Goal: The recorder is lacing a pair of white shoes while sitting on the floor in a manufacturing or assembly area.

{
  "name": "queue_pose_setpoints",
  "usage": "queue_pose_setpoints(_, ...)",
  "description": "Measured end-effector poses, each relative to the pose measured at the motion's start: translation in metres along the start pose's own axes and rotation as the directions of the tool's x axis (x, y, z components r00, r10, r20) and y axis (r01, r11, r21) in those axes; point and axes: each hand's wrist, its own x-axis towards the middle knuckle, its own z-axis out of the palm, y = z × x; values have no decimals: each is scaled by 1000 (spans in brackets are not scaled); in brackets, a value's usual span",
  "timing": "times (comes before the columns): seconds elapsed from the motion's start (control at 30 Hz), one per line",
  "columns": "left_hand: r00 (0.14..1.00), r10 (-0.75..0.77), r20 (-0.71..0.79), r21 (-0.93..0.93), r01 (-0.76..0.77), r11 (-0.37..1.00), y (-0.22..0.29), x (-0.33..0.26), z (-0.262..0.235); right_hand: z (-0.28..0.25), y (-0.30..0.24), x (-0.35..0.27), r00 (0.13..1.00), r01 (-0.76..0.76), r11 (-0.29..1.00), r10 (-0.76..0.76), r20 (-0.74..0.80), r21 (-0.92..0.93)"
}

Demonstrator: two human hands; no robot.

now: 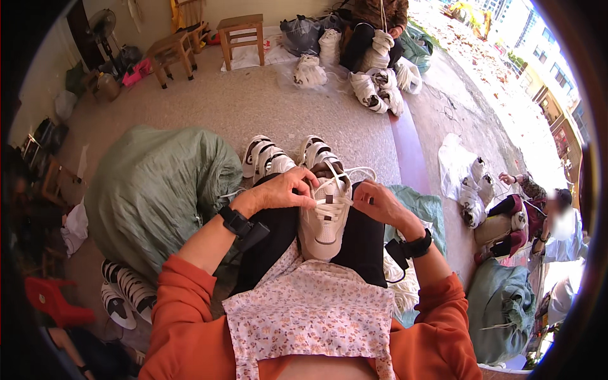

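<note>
A white sneaker (pixel 325 218) is held on the lap, between the black-clad knees, with its toe turned toward the body, seemingly so that the lacing rows face upward and can be reached from both sides. The left hand (pixel 283 190) is closed over the upper end of the shoe, its fingers pinching a white lace (pixel 329 201) at the eyelets and steadying the shoe. The right hand (pixel 375 204) is closed narrowly on the other side, apparently gripping the lace, though the contact itself is not clearly shown. The sneaker looks clean and new, with a smooth white toe, a darker mark on its side and loose lace ends trailing beyond it. More white sneakers (pixel 269 158) lie on the floor just beyond the knees, and a large green sack (pixel 158 190) rests beside the left forearm.
</note>
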Motion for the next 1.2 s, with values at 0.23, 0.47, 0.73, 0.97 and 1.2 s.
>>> queue_pose_setpoints(0.23, 945, -291, -149, -365, 221, 905, -7, 30, 3, 5, -15, 17, 964, -27, 998, 38, -262, 49)
queue_pose_setpoints(0.47, 951, -274, 141, 161, 251, 954, -4, 56, -2, 16, -24, 52, 973, -142, 901, 52, -223, -409)
queue_pose_setpoints(0.73, 916, -279, 287, -218, 347, 912, -13, 52, -11, 30, -8, 53, 918, -123, 990, 84, -389, -75)
queue_pose_setpoints(0.97, 885, -293, 362, -329, 415, 848, -17, 45, -12, 4, -37, 36, 926, -214, 649, 373, -60, 730)
queue_pose_setpoints(1.2, 902, -250, 352, -515, 410, 753, -18, 37, -16, -3, -66, 34, 945, -102, 579, 309, -103, 809)
